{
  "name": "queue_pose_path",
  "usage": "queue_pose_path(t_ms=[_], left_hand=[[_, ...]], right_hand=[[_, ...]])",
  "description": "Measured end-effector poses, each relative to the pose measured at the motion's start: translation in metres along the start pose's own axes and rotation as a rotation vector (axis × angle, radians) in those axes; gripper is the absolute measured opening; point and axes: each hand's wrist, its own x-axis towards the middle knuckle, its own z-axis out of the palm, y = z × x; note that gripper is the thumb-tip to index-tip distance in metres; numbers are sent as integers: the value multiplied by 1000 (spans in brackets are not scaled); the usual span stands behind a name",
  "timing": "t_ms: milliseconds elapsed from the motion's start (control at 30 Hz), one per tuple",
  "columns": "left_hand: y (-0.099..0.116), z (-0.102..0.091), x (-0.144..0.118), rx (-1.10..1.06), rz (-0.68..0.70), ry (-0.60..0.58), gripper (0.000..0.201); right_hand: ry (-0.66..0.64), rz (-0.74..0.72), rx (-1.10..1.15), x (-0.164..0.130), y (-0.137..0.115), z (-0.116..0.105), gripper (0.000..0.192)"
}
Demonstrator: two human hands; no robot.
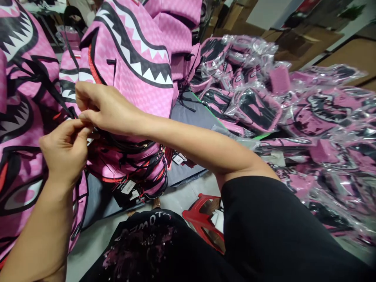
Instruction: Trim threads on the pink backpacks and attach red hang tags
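Note:
My left hand (66, 150) and my right hand (110, 109) meet at the fingertips in front of a pink backpack (141, 43) with a black-and-white zigzag teeth pattern. Both are closed in a pinch, and whatever sits between the fingers is too small or hidden to make out. A black strap (54, 88) runs down from the left toward my fingertips; whether I grip it cannot be seen. Below my hands, stacked pink bags with black zips and red edging (149, 172) carry a hang tag with a white label (128, 187).
More pink backpacks (17, 121) crowd the left side. At right lies a large pile of pink bags in clear plastic (255, 105). A red plastic stool (202, 219) stands below the grey table cover (190, 117). Cardboard boxes (308, 43) are behind; another person (75, 17) is at upper left.

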Motion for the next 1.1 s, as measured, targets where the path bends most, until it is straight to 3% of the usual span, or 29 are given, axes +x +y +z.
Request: queue_pose_path(t_ms=[133, 300, 400, 467, 533, 600, 667, 733, 800, 867, 900, 933, 967, 1000, 1033, 1100], left_hand=[[10, 5, -2, 317, 82, 209, 19], [20, 13, -4, 60, -41, 48, 25], [17, 18, -7, 303, 44, 207, 19], [17, 20, -8, 422, 48, 296, 15], [20, 20, -10, 375, 10, 278, 15], [23, 19, -14, 304, -16, 204, 16], [24, 20, -17, 335, -13, 203, 15], [22, 21, -19, 428, 23, 287, 12], [20, 23, -21, 460, 27, 364, 11], [20, 24, -22, 367, -33, 390, 13], [22, 24, -24, 298, -74, 386, 15], [24, 23, -25, 227, -114, 372, 18], [27, 23, -27, 167, -147, 347, 24], [28, 22, -30, 126, -172, 320, 33], [28, 21, -33, 105, -190, 303, 45], [24, 18, -44, 122, -223, 324, 62]], right_hand=[[-37, -23, 21, -4, -3, -9, 27], [10, -55, 112, -4, 7, -9, 32], [85, -60, 188, -2, 15, -4, 39], [68, -80, 203, -2, 19, -3, 41], [5, -111, 160, -2, 20, -5, 36], [-44, -119, 75, -4, 14, -8, 19], [-74, -99, -20, -9, 3, -11, 4], [-99, -119, -95, -22, -8, -16, 7], [-85, -257, -112, -47, -8, -26, 18], [14, -409, -84, -83, 15, -47, 28], [123, -384, -82, -104, 36, -60, 28], [263, -250, -106, -127, 63, -75, 29], [429, 20, -158, -150, 93, -89, 31], [516, 358, -230, -173, 126, -100, 34], [473, 683, -296, -194, 158, -108, 38], [342, 880, -292, -228, 213, -111, 42]])
